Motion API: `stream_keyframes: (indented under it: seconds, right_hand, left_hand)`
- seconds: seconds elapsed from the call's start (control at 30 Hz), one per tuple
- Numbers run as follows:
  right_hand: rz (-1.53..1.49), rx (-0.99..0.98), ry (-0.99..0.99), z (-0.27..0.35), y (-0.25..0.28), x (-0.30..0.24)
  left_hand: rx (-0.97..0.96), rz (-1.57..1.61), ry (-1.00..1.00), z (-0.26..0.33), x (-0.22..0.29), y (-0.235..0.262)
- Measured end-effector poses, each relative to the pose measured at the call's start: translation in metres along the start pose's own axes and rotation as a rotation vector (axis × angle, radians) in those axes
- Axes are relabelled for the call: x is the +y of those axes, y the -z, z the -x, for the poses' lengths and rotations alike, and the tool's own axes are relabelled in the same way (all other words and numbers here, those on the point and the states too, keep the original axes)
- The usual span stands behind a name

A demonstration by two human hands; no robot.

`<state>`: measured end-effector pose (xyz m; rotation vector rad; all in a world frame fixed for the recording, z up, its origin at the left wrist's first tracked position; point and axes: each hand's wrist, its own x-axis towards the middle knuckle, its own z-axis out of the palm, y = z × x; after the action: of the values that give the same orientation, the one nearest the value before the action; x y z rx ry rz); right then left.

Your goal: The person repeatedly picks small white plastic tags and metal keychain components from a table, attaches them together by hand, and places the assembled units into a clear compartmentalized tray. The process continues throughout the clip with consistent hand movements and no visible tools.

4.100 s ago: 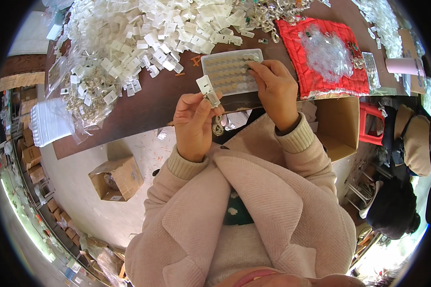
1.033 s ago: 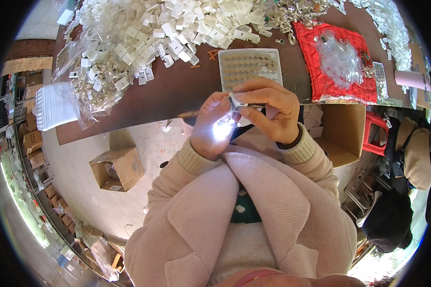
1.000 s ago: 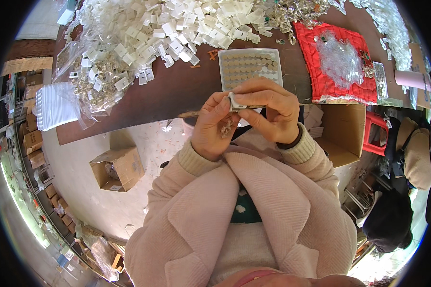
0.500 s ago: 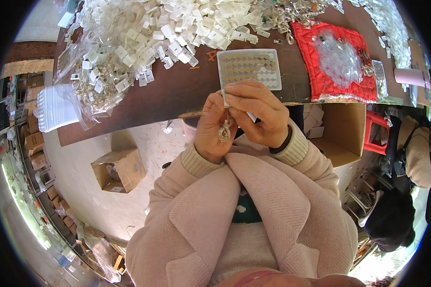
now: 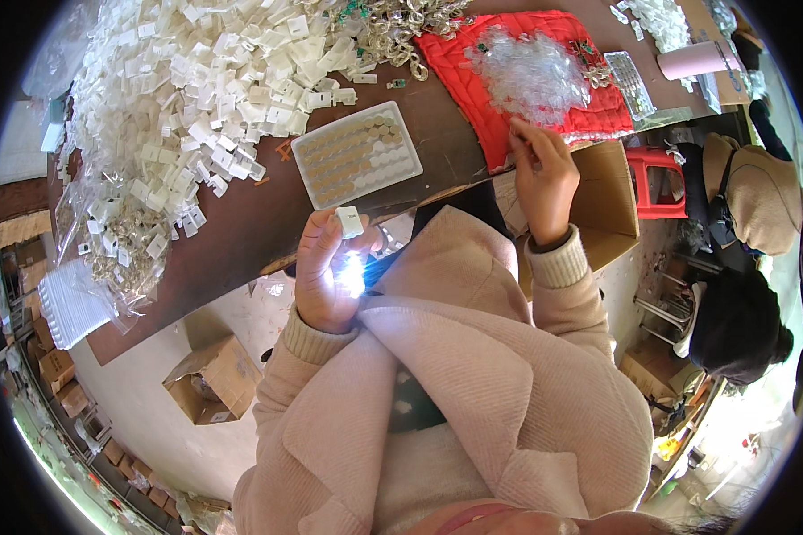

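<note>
Between the thumb and fingers of my left hand is a small white boxy keychain light, held upright in front of the table edge. A bright glare shines just below it, against the palm, and hides the lower part. My right hand is raised at the near edge of a red quilted cloth, fingers stretched forward and slightly apart, with nothing visible in them. Beyond its fingertips lies a heap of clear plastic pieces on the cloth. A white tray of round coin-like discs, some silvery and some white, sits between the hands.
A large heap of white plastic cases covers the table's left and back. Metal key chains lie behind the tray. A pink cylinder stands far right. Below are cardboard boxes and a red stool.
My hands have parted. The left keeps the keychain light, lower and to the left, where a bright glare now shows; the right has let go and reached to the red cloth. The view has shifted.
</note>
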<state>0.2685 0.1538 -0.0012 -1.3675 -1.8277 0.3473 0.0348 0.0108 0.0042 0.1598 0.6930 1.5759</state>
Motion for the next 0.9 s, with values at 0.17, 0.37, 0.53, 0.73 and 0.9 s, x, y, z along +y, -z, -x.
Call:
stream_keyframes:
  seconds: [0.17, 0.37, 0.53, 0.73, 0.9]
  right_hand:
    - [0.081, -0.097, 0.057, -0.012, 0.003, 0.020]
    - [-0.328, -0.124, -0.053, -0.003, -0.004, -0.021]
    - [-0.589, -0.454, 0.241, 0.013, -0.013, -0.073]
    - [-0.588, -0.474, 0.448, 0.016, -0.030, -0.115]
    - [-0.495, -0.498, 0.625, 0.013, -0.031, -0.111]
  left_hand:
    - [-0.019, 0.038, 0.006, -0.001, 0.000, 0.000]
    - [0.003, 0.014, -0.037, 0.000, -0.003, 0.004]
    - [0.035, 0.038, -0.036, 0.003, -0.002, 0.006]
    - [0.025, -0.021, -0.103, 0.006, 0.003, 0.005]
    - [0.039, -0.076, -0.142, 0.009, 0.006, 0.003]
